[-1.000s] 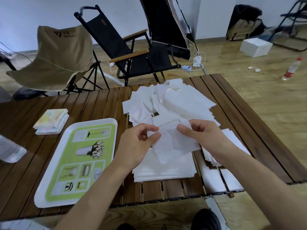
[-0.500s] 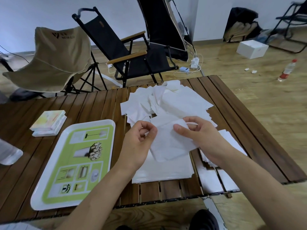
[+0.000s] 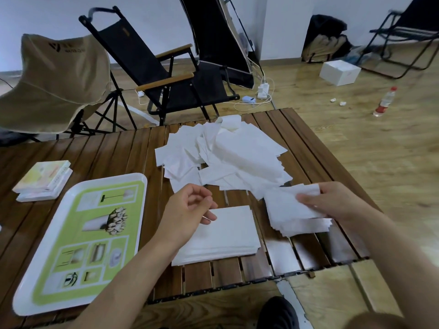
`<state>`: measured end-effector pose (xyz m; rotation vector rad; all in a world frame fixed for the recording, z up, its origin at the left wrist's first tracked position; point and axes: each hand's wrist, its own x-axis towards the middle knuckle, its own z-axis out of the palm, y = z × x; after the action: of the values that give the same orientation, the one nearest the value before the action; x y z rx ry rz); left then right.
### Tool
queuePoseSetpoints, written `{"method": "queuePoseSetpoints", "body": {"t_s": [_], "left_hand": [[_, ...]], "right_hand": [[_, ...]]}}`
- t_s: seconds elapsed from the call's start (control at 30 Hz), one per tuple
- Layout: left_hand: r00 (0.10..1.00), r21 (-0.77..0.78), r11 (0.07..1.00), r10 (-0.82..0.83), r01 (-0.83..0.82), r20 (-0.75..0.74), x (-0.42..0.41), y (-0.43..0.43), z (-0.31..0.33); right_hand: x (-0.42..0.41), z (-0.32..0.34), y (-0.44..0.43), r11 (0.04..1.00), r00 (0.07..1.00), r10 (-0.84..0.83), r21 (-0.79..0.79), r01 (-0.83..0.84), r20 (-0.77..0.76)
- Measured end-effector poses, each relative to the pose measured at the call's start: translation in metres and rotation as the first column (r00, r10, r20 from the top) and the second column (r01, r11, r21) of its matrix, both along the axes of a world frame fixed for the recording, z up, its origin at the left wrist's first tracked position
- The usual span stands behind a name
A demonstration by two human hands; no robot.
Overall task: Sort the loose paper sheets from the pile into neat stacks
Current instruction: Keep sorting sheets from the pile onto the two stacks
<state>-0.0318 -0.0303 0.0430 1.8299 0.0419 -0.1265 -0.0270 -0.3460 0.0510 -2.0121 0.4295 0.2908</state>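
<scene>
head view | worn on head | faces forward-down | close over slatted table (image 3: 304, 143) | single view

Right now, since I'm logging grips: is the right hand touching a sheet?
Touching. Head view: the right hand pinches the sheet by its edge, thumb on top.

Two bare hands apart over the table, the left empty, the right holding paper.

The left forearm (image 3: 123, 281) comes in from the bottom edge and slants up to the right. The left hand (image 3: 187, 210) is turned palm inward, with its fingers loosely curled and nothing between them. The right forearm (image 3: 384, 252) comes in from the lower right corner and slants up to the left. The right hand (image 3: 335, 203) pinches a paper sheet (image 3: 287, 205) at its right end, thumb laid across the near face and pointing left, fingers curled over the far edge. The two hands are well apart, at about the same height in view.
</scene>
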Motion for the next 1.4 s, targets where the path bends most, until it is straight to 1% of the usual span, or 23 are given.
{"method": "queuePoseSetpoints", "body": {"t_s": [0.07,0.17,0.23,0.3,0.33,0.4,0.47,0.5,0.57,0.6,0.67,0.73,0.83,0.87,0.93,1.0,1.1,1.27,1.33,1.4], "left_hand": [[1.0,0.013,1.0,-0.008,0.008,-0.009,0.001,-0.001,-0.002],[1.0,0.049,0.999,-0.021,0.022,-0.009,0.002,-0.002,-0.003],[0.999,0.071,0.997,-0.032,0.032,-0.009,0.002,-0.002,-0.004],[0.999,0.084,0.996,-0.036,0.036,-0.008,0.003,-0.001,-0.005],[0.999,0.086,0.996,-0.036,0.037,-0.006,0.004,0.0,-0.005],[0.999,0.095,0.995,-0.043,0.043,-0.002,0.004,0.001,-0.006],[0.998,0.114,0.992,-0.058,0.057,0.001,0.004,0.001,-0.006],[0.998,0.124,0.99,-0.065,0.064,0.002,0.003,0.002,-0.006],[0.997,0.143,0.987,-0.08,0.079,0.001,0.003,0.003,-0.007],[0.996,0.151,0.985,-0.086,0.085,0.003,0.003,0.003,-0.008],[0.995,0.158,0.983,-0.096,0.093,0.008,0.002,0.004,-0.008],[0.994,0.161,0.982,-0.105,0.102,0.012,0.002,0.004,-0.008],[0.993,0.17,0.979,-0.116,0.112,0.017,0.003,0.004,-0.009],[0.993,0.171,0.979,-0.118,0.113,0.019,0.003,0.005,-0.009],[0.992,0.171,0.978,-0.123,0.118,0.021,0.004,0.006,-0.009],[0.992,0.173,0.978,-0.125,0.12,0.018,0.004,0.007,-0.009],[0.992,0.185,0.976,-0.123,0.117,0.021,0.004,0.009,-0.01],[0.988,0.232,0.963,-0.148,0.136,0.034,0.001,0.008,-0.013],[0.989,0.261,0.957,-0.145,0.128,0.044,0.001,0.006,-0.015],[0.992,0.323,0.942,-0.112,0.085,0.066,0.0,0.005,-0.017]], "right_hand": [[0.004,-0.01,-0.005,1.0,0.999,-0.017,0.009,0.017,-0.038],[0.008,-0.017,-0.005,0.999,0.998,-0.027,-0.046,0.025,-0.05],[0.009,-0.019,-0.005,0.997,0.999,-0.002,-0.071,0.0,-0.039],[0.009,-0.012,-0.009,0.999,1.0,0.03,-0.025,-0.03,0.009],[0.007,-0.007,-0.013,0.997,0.997,0.074,0.0,-0.074,0.036],[0.003,0.003,-0.022,0.973,0.972,0.231,0.012,-0.232,0.051],[-0.001,0.011,-0.025,0.93,0.932,0.364,-0.05,-0.363,0.005],[-0.001,0.011,-0.025,0.915,0.921,0.389,-0.102,-0.389,-0.026],[0.004,0.002,-0.024,0.907,0.934,0.353,-0.224,-0.356,-0.055],[0.007,-0.005,-0.026,0.915,0.955,0.294,-0.276,-0.295,-0.046],[0.012,-0.013,-0.025,0.95,0.985,0.168,-0.273,-0.154,0.028],[0.013,-0.015,-0.023,0.973,0.989,0.114,-0.211,-0.091,0.097],[0.013,-0.009,-0.02,0.97,0.969,0.184,-0.186,-0.153,0.162],[0.015,-0.008,-0.019,0.958,0.958,0.233,-0.21,-0.197,0.165],[0.022,-0.006,-0.017,0.911,0.937,0.326,-0.305,-0.277,0.124],[0.031,-0.007,-0.016,0.868,0.927,0.369,-0.382,-0.315,0.073],[0.039,-0.007,-0.011,0.815,0.918,0.396,-0.465,-0.345,0.012],[0.043,-0.015,0.0,0.775,0.905,0.424,-0.498,-0.389,-0.047],[0.042,-0.016,0.003,0.749,0.906,0.418,-0.541,-0.383,-0.062],[0.041,-0.016,0.004,0.733,0.912,0.409,-0.582,-0.351,-0.034]]}}
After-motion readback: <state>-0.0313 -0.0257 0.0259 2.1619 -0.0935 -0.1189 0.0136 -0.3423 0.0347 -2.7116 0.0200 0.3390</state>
